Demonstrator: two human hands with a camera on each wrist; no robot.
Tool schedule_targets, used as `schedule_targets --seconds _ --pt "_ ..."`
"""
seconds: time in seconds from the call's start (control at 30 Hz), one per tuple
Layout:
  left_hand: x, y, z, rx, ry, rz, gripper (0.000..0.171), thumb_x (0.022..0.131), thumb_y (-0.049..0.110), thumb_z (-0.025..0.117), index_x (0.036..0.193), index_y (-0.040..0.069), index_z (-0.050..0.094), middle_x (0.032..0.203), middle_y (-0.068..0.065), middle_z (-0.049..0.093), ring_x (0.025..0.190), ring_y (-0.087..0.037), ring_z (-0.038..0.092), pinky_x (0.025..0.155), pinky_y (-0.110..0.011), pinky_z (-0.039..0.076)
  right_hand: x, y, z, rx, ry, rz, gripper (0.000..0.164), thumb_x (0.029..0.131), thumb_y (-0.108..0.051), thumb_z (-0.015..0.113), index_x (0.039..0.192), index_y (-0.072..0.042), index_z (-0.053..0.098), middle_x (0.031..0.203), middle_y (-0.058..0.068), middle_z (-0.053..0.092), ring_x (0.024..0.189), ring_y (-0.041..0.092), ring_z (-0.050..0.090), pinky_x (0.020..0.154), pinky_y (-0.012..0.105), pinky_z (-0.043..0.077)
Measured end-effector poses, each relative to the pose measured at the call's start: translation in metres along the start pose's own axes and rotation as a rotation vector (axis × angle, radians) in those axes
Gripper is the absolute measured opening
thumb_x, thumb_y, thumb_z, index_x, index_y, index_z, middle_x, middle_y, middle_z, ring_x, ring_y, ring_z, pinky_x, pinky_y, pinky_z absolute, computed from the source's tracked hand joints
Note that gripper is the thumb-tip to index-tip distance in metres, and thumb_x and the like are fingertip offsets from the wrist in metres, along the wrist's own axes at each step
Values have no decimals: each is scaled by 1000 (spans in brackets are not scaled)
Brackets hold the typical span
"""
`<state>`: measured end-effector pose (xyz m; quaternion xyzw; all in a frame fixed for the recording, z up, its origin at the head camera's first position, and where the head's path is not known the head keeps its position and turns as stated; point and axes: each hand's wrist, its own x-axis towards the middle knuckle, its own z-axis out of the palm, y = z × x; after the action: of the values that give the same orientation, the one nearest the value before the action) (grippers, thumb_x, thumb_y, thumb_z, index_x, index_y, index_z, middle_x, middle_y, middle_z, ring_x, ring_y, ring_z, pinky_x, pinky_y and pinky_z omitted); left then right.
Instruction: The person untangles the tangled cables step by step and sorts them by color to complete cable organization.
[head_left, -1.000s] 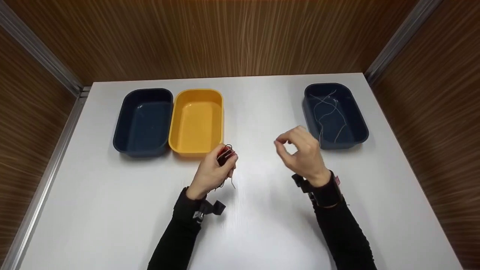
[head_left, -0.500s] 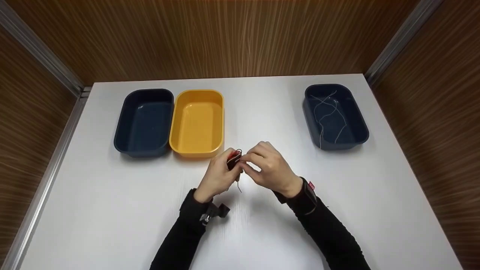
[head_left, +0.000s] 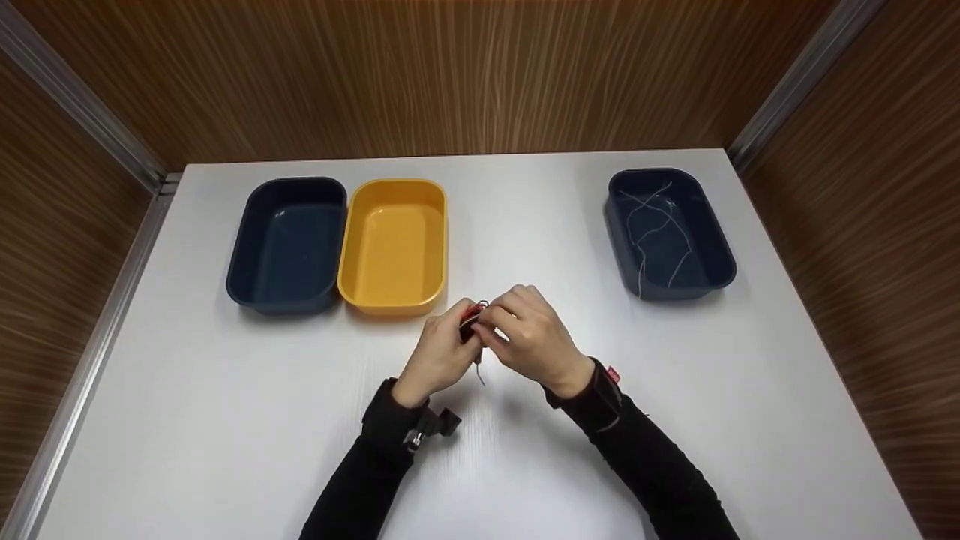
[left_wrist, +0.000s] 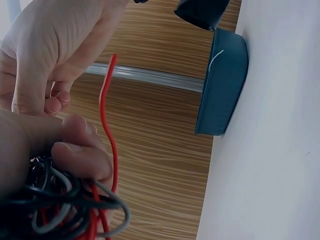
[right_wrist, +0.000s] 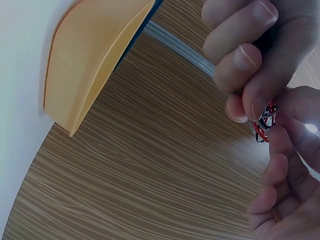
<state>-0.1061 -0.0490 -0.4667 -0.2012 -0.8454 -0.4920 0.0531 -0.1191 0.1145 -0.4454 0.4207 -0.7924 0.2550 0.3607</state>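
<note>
A bundle of thin wires (head_left: pixel 470 321), red, black and grey, is gripped in my left hand (head_left: pixel 433 354) above the table's middle. In the left wrist view one red wire (left_wrist: pixel 112 137) sticks up past the fingers, beside looped grey and black ones. A thin dark end (head_left: pixel 481 373) hangs below the left hand. My right hand (head_left: pixel 534 339) meets the left at the bundle, its thumb and index finger pinching at the wires (right_wrist: pixel 265 123), as the right wrist view shows. Which single strand it pinches I cannot tell.
Two dark blue bins stand on the white table (head_left: pixel 225 420): one bin (head_left: pixel 289 307) at left, touching a yellow bin (head_left: pixel 394 306), another bin (head_left: pixel 679 291) at right with thin pale wires (head_left: pixel 667 217) inside. Wood-grain panels (head_left: pixel 450 75) rise behind and at the sides.
My right hand has come left and down from near the right bin to the bundle. The left hand, still gripping the wires, has shifted slightly right and down.
</note>
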Motion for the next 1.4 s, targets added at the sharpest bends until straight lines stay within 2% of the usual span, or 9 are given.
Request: schedule_targets --seconds 0.13,0.3,0.5,0.67,0.8,0.97,1.13,1.23,1.4 --pt "0 0 0 0 -11 -8 8 88 2 64 88 7 58 72 -3 64 60 -9 57 58 -20 43 0 1 -1 -11 -4 -5 16 74 -2 82 79 -6 67 76 2 61 71 18 56 65 30 45" --pt "-1 0 -3 -84 -70 -21 5 92 3 59 88 6 58 65 -4 62 51 -3 53 53 -19 43 0 3 -7 33 -31 23 16 75 -1 80 80 -7 67 76 2 62 72 18 56 66 30 45" --pt "-1 2 -8 -144 -142 -10 11 97 10 60 88 4 58 68 -10 63 50 -3 52 50 -17 42 1 8 -14 190 -71 133 15 78 -1 78 80 -7 64 74 2 63 71 17 57 66 28 47" --pt "-1 2 -14 -174 -179 9 13 98 12 61 89 3 59 69 -3 59 53 -4 53 52 -18 43 0 12 -18 328 -86 239 14 80 -2 77 79 -4 64 72 4 62 67 15 57 61 27 49" --pt "-2 1 -20 -224 -206 9 13 99 12 60 90 2 59 71 -4 59 54 -8 55 51 -19 44 0 13 -22 398 -107 306 12 82 -2 76 80 -4 64 73 4 63 67 13 57 61 24 50" --pt "-2 0 -28 -324 -168 -36 13 99 11 59 94 -1 59 71 -8 60 54 -17 58 48 -21 46 0 13 -25 419 -145 339 12 84 -4 75 80 -4 63 74 5 63 67 12 58 62 26 51" --pt "0 -2 -32 -421 -71 -112 12 100 10 57 97 -2 57 72 -9 61 53 -13 59 49 -24 50 0 12 -27 407 -239 350 11 85 -5 74 81 -4 64 75 5 63 68 13 58 63 24 51" --pt "2 -4 -33 -449 -28 -128 12 100 8 57 98 -3 57 72 -9 61 52 -12 59 48 -25 51 0 11 -27 374 -315 341 9 85 -5 73 82 -4 64 75 5 65 69 17 60 64 26 52" --pt "2 -5 -32 -432 -45 -136 12 100 9 57 98 -2 57 72 -10 61 52 -17 58 47 -25 50 -2 8 -20 258 -379 287 5 84 -2 71 83 -5 66 77 5 66 73 20 62 67 30 53"
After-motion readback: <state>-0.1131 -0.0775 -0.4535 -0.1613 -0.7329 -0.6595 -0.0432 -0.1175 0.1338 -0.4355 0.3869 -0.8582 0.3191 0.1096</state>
